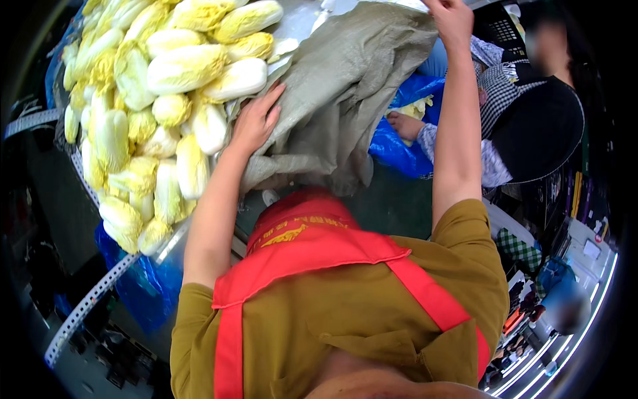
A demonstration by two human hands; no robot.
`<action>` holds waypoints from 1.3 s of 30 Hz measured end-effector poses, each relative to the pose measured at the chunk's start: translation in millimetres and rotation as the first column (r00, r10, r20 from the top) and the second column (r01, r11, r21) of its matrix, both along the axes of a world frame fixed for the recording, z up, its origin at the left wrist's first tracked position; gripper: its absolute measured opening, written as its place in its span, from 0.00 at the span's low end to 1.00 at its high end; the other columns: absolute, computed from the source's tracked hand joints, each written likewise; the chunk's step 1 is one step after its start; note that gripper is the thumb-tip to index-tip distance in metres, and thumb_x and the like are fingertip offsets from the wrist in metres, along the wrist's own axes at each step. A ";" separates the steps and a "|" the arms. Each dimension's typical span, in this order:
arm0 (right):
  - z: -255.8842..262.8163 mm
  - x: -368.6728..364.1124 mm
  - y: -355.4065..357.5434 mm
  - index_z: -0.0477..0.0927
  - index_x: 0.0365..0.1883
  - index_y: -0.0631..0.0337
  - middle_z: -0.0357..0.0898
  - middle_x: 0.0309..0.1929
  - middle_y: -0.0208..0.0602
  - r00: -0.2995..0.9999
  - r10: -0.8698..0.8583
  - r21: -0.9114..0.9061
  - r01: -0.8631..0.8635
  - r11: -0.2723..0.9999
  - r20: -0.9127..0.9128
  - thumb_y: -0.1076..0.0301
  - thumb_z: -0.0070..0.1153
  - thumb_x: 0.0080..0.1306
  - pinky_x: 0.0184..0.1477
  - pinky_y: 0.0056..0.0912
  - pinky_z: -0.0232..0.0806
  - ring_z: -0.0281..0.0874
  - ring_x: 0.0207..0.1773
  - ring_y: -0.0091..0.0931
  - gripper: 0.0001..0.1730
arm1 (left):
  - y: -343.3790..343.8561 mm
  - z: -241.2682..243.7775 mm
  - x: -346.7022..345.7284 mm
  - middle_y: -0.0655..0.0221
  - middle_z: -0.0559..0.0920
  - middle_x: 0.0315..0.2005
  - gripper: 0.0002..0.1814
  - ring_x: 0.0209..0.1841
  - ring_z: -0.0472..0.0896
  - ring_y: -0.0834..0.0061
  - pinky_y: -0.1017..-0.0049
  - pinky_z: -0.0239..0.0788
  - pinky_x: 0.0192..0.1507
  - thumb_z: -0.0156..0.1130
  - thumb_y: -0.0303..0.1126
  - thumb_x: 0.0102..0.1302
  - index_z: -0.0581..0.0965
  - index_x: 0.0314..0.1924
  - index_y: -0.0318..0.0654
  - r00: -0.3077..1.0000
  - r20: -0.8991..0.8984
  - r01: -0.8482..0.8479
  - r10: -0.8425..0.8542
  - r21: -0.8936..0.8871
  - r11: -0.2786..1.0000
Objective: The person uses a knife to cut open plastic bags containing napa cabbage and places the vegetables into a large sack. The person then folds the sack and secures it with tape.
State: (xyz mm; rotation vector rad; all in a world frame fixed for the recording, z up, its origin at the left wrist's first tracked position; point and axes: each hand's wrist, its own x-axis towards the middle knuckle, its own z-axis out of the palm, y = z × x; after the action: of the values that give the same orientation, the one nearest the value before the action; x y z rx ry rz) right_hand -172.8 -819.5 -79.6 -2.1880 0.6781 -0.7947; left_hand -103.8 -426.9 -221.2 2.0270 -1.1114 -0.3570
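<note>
A large grey-green woven plastic sack (pixel 344 85) is spread between my two arms and hangs down over the edge towards my body. My right hand (pixel 452 20), stretched out at the top, pinches the sack's far corner. Near the sack's left edge lies my left hand (pixel 256 119), fingers slightly spread; whether it grips the material cannot be told. Directly left of that hand, many napa cabbages (pixel 187 68), pale with yellow leaves, are heaped on a table. Some loose pale leaves (pixel 283 50) lie between the heap and the sack.
A co-worker in a checked garment (pixel 503 99) is at the right, one hand in a blue plastic bag (pixel 398 142) with leaves. Perforated metal rails (pixel 89 301) stand at the lower left, by another blue plastic bag (pixel 149 294). A black crate (pixel 498 30) is at the upper right.
</note>
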 end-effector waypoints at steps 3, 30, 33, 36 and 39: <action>-16.0 -17.1 72.9 0.85 0.30 0.61 0.78 0.22 0.25 0.969 0.225 0.176 -0.240 0.955 0.098 0.63 0.64 0.59 0.31 0.19 0.64 0.71 0.27 0.14 0.10 | 4.7 0.3 -0.5 0.56 0.75 0.59 0.24 0.57 0.74 0.54 0.64 0.66 0.58 0.55 0.29 0.65 0.71 0.62 0.43 1.000 -0.009 0.000 0.000 -0.029 1.000; -112.1 32.2 281.4 0.69 0.60 0.59 0.70 0.54 0.50 0.889 0.359 -0.086 -0.397 0.914 -0.286 0.52 0.73 0.46 0.57 0.46 0.63 0.71 0.56 0.43 0.45 | 84.9 13.0 -48.5 0.61 0.63 0.69 0.24 0.65 0.67 0.57 0.65 0.61 0.64 0.53 0.39 0.69 0.70 0.62 0.40 0.970 -0.081 -0.214 0.227 0.146 0.966; -95.1 40.1 287.0 0.68 0.60 0.60 0.71 0.53 0.50 0.831 0.407 -0.001 -0.440 0.898 -0.379 0.51 0.73 0.45 0.57 0.47 0.64 0.71 0.56 0.45 0.46 | 82.9 15.6 -48.8 0.61 0.64 0.68 0.23 0.63 0.69 0.56 0.64 0.63 0.62 0.53 0.39 0.68 0.71 0.61 0.39 0.970 -0.061 -0.222 0.234 0.155 0.963; -96.7 58.3 289.5 0.70 0.60 0.61 0.72 0.53 0.51 0.825 0.427 -0.067 -0.482 0.873 -0.370 0.51 0.71 0.45 0.58 0.45 0.65 0.71 0.58 0.45 0.45 | 82.3 19.8 -47.8 0.58 0.64 0.67 0.25 0.62 0.70 0.55 0.63 0.63 0.63 0.53 0.41 0.67 0.70 0.62 0.40 0.973 -0.031 -0.224 0.230 0.126 0.966; -84.5 57.0 278.3 0.72 0.57 0.62 0.73 0.53 0.52 0.808 0.478 0.142 -0.458 0.877 -0.344 0.51 0.71 0.44 0.59 0.42 0.65 0.71 0.58 0.44 0.43 | 83.0 14.2 -48.7 0.57 0.64 0.67 0.26 0.62 0.70 0.55 0.63 0.62 0.63 0.53 0.41 0.67 0.70 0.62 0.40 0.973 -0.016 -0.226 0.229 0.104 0.969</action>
State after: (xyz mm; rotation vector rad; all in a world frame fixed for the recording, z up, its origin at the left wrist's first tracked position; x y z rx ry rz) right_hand -115.8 -541.2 -164.2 -2.3369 0.2924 -0.1018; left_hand -152.5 -343.9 -207.0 2.2056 -0.8467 -0.3290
